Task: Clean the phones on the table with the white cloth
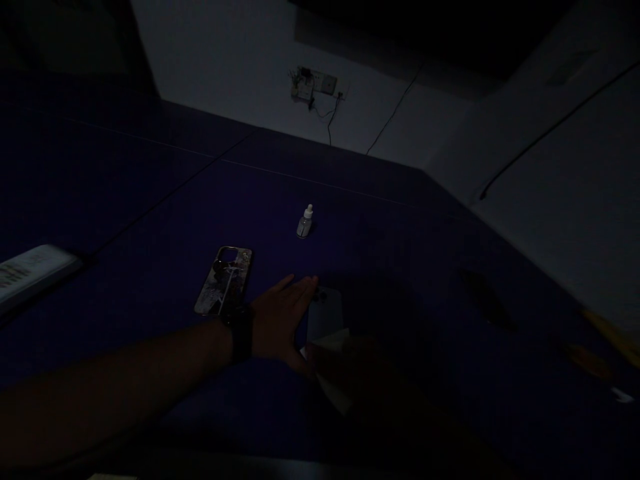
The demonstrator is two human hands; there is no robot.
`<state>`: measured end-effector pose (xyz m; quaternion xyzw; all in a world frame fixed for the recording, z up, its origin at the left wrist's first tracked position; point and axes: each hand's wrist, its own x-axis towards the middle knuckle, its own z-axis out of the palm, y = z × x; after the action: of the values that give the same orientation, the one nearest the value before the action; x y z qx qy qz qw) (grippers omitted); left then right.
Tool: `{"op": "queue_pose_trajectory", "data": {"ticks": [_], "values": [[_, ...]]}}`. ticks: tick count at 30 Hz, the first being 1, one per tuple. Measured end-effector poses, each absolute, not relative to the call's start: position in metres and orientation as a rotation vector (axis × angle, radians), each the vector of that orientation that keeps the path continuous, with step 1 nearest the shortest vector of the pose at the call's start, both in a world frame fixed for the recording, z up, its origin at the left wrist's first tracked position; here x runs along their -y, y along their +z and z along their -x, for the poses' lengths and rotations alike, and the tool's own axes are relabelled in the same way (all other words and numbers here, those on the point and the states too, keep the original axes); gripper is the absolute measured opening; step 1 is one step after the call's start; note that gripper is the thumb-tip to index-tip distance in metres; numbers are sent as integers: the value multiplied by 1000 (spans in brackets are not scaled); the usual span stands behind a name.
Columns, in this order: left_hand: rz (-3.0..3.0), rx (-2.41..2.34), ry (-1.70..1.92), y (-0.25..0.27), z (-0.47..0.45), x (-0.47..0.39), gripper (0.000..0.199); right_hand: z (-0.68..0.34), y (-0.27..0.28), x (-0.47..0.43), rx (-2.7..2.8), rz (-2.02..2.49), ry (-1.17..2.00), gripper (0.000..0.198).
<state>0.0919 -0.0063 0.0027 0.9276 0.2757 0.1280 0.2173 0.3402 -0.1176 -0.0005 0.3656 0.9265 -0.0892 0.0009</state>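
holds left hand (281, 321) spread along left edge of phone (324, 317), pointing lengthwise away from body; has right hand (353, 365) over near end with pale sheet (336, 397), cannot tell its grip.

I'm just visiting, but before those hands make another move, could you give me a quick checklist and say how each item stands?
1. Phone lying flat, camera side up: ok.
2. Left hand at the phone's edge, fingers clear of the camera lenses: cannot tell; the fingertips come very near them.
3. Right hand gripping the pale sheet firmly: cannot tell; deep shadow hides the grip.
4. Dropper bottle upright with its top on: ok.
5. Patterned phone case off the phone and set apart: ok, it lies to the left.
6. Enough light to see the work: not ok, the picture is very dark.
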Motion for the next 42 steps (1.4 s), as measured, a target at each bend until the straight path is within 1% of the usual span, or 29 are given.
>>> {"op": "queue_pose_trajectory", "data": {"ticks": [5,8,11,13,18,20,23,26,29,32,36,39,42], "values": [[-2549,-759,355,2,-91,6,146,-343,12,102,-2898,-1283,-237,87],[-2550,-751,383,0,-91,6,145,-350,21,109,-2930,-1256,-268,82],[-2550,-749,386,-2,-92,6,148,-345,21,120,-2971,-1146,-350,83],[-2550,-752,391,-1,-92,6,148,-336,17,122,-2980,-1158,-355,83],[-2548,-762,378,1,-91,7,143,-335,17,108,-2944,-1382,-247,77],[-2542,-762,372,2,-91,7,143,-343,22,106,-2920,-1428,-202,71],[-2535,-764,364,1,-91,6,142,-344,26,109,-2918,-1331,-224,65],[-2536,-772,383,0,-92,6,143,-328,24,105,-2918,-1250,-272,68],[-2539,-777,377,0,-92,6,145,-320,21,91,-2918,-1331,-209,66],[-2542,-764,392,-1,-92,5,145,-333,24,78,-2885,-1405,-171,62],[-2540,-746,427,-4,-91,5,146,-348,26,80,-2908,-1338,-196,61],[-2535,-733,450,-5,-91,5,148,-336,21,79,-2942,-1243,-191,57],[-2535,-748,414,-5,-92,5,150,-323,18,67,-2896,-1303,-123,53]]}}
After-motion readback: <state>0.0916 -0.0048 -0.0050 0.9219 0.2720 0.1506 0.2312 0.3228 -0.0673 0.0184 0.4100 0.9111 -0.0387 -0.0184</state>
